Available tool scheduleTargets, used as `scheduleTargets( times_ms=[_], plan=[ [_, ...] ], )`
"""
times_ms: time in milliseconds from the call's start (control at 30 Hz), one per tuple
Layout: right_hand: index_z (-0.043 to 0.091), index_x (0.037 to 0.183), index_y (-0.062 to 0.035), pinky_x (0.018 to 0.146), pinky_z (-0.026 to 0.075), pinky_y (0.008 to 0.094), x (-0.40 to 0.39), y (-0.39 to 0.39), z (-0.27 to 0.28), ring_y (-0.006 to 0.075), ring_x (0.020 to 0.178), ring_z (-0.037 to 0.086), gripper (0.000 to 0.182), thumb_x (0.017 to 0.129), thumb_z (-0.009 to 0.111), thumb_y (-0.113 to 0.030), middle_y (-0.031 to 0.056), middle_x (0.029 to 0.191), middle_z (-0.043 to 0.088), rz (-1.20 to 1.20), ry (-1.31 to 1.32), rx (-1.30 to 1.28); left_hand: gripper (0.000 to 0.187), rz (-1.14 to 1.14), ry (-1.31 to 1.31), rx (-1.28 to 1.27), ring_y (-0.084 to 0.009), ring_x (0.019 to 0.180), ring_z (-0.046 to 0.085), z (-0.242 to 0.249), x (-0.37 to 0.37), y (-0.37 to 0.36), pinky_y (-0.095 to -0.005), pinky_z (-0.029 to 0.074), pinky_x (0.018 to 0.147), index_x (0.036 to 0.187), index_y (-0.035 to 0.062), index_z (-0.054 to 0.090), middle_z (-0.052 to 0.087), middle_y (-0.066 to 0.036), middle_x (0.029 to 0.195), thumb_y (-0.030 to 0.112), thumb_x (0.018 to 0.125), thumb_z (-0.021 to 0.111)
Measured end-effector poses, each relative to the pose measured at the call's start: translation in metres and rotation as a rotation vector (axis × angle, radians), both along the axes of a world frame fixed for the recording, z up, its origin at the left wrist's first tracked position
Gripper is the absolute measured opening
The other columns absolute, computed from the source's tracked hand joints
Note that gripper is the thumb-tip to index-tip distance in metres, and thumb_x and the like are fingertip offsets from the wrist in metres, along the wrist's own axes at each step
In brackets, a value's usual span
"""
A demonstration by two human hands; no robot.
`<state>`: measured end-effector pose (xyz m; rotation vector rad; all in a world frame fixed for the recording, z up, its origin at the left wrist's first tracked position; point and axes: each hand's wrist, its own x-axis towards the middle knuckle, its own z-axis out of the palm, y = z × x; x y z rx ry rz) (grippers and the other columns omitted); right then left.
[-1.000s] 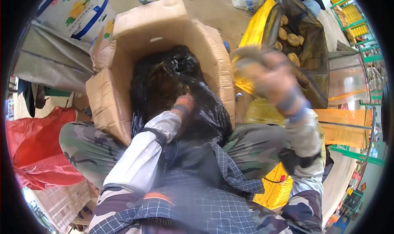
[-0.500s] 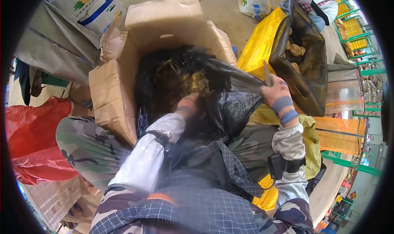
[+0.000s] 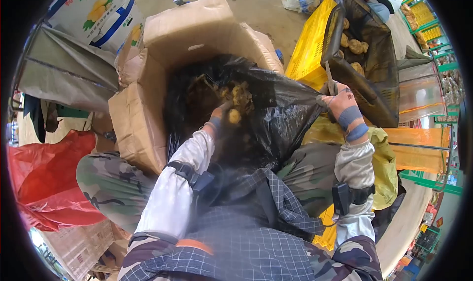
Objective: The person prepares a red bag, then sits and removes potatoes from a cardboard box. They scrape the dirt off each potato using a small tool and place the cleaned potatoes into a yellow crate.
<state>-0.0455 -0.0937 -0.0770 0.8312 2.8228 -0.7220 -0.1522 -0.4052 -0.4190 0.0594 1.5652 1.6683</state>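
Note:
A black plastic bag [image 3: 288, 111] lines an open cardboard box [image 3: 135, 123] in front of my knees. Inside it lies a lumpy clump of yellow-brown tubers [image 3: 241, 96], with one rounder, brighter yellow lump at its lower end. My left hand [image 3: 218, 117] reaches into the bag, its fingers closed against the clump's left side; the fingertips are partly hidden. My right hand [image 3: 342, 103] pinches the bag's right edge and pulls it taut to the side. That same hand also grips a knife [image 3: 329, 79], its narrow blade pointing up and away from me.
To the right stands a yellow plastic crate [image 3: 310, 39] with a dark liner [image 3: 379, 84], holding several knobbly tubers [image 3: 357, 47]. White printed bags [image 3: 98, 15] stand at the back left. Red plastic sheeting [image 3: 49, 177] lies left of my knee. Another person's arm shows at the top right.
My left hand has shifted slightly left and up, and more of the tuber clump, including the bright yellow lump, now shows. My right hand still holds bag and knife. The whole view has shifted slightly.

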Motion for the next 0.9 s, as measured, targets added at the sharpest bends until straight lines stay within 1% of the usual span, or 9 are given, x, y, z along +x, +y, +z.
scheduleTargets(
  times_ms=[100,233,333,500,600,667,800,867,900],
  plan=[
    [0.067,0.116,0.0018,0.091,0.052,0.0396,0.002,-0.009,0.012,0.0385,0.104,0.066,0.042,0.082,0.075,-0.021,0.0244,0.11,0.07,0.033,0.019,-0.034,0.063,0.079,0.231,-0.619,-0.0307,0.131,0.055,-0.008,-0.034,0.019,-0.0349,0.044,0.108,0.141,0.0032,0.054,0.061,-0.016,0.138,0.033,0.087,0.07],
    [0.067,0.113,0.002,0.088,0.052,0.0406,-0.005,-0.019,0.024,0.038,0.099,0.067,0.036,0.084,0.074,-0.019,0.0234,0.104,0.071,0.091,0.025,-0.106,0.069,-0.21,0.661,-0.902,-0.0339,0.135,0.05,0.075,-0.058,0.051,-0.0412,0.038,0.114,0.142,-0.0013,0.052,0.055,-0.022,0.142,0.044,0.09,0.059],
    [0.067,0.111,0.0024,0.088,0.052,0.041,-0.009,-0.032,0.034,0.0376,0.097,0.067,0.033,0.084,0.072,-0.017,0.0234,0.102,0.071,0.09,0.04,-0.124,0.056,-0.562,0.445,-0.994,-0.0338,0.133,0.053,0.062,-0.088,0.082,-0.0422,0.041,0.111,0.138,0.0068,0.059,0.059,-0.022,0.137,0.041,0.094,0.056],
    [0.067,0.107,0.0027,0.085,0.052,0.041,-0.006,-0.02,0.024,0.0385,0.094,0.067,0.031,0.084,0.073,-0.018,0.0238,0.097,0.07,0.105,0.114,-0.293,0.037,-1.288,1.036,-0.55,-0.0358,0.127,0.057,0.054,-0.115,0.043,-0.0439,0.046,0.104,0.134,0.0189,0.064,0.064,-0.02,0.131,0.025,0.1,0.049],
    [0.067,0.103,0.0027,0.081,0.052,0.042,-0.009,-0.008,0.02,0.039,0.089,0.067,0.029,0.084,0.073,-0.018,0.0239,0.094,0.069,0.16,0.1,-0.269,0.039,-1.197,0.642,-0.625,-0.033,0.125,0.059,0.08,-0.07,0.032,-0.0419,0.047,0.103,0.134,0.0196,0.064,0.064,-0.018,0.131,0.025,0.096,0.056],
    [0.067,0.102,0.0028,0.075,0.052,0.0423,-0.01,-0.012,0.023,0.0381,0.083,0.066,0.028,0.084,0.073,-0.018,0.0233,0.089,0.069,0.153,0.151,-0.29,0.044,-0.889,0.319,-0.621,-0.032,0.124,0.06,0.111,-0.041,0.035,-0.0408,0.048,0.103,0.135,0.0171,0.063,0.064,-0.019,0.131,0.032,0.093,0.06],
    [0.067,0.104,0.0026,0.067,0.053,0.038,-0.007,-0.011,0.023,0.0286,0.072,0.067,0.029,0.085,0.072,-0.019,0.0188,0.083,0.069,0.098,0.109,-0.347,0.057,-1.151,0.369,-0.694,-0.0316,0.12,0.063,0.166,0.008,0.053,-0.0408,0.051,0.1,0.141,0.0162,0.055,0.063,-0.017,0.134,0.038,0.09,0.067],
    [0.067,0.106,0.002,0.065,0.052,0.0335,-0.008,-0.011,0.025,0.0202,0.07,0.064,0.028,0.086,0.071,-0.017,0.0131,0.084,0.069,0.027,0.036,-0.417,0.061,-1.313,0.609,-0.98,-0.0308,0.124,0.062,0.131,0.04,0.053,-0.0406,0.05,0.101,0.144,0.0136,0.052,0.062,-0.015,0.137,0.04,0.091,0.065],
    [0.066,0.108,0.0015,0.065,0.051,0.0303,-0.008,-0.012,0.025,0.0146,0.072,0.062,0.028,0.085,0.071,-0.015,0.0088,0.085,0.069,0.01,0.04,-0.41,0.061,-1.152,0.585,-0.962,-0.0306,0.125,0.061,0.103,0.051,0.046,-0.0403,0.049,0.102,0.142,0.0103,0.054,0.062,-0.015,0.136,0.041,0.091,0.065]
  ],
)
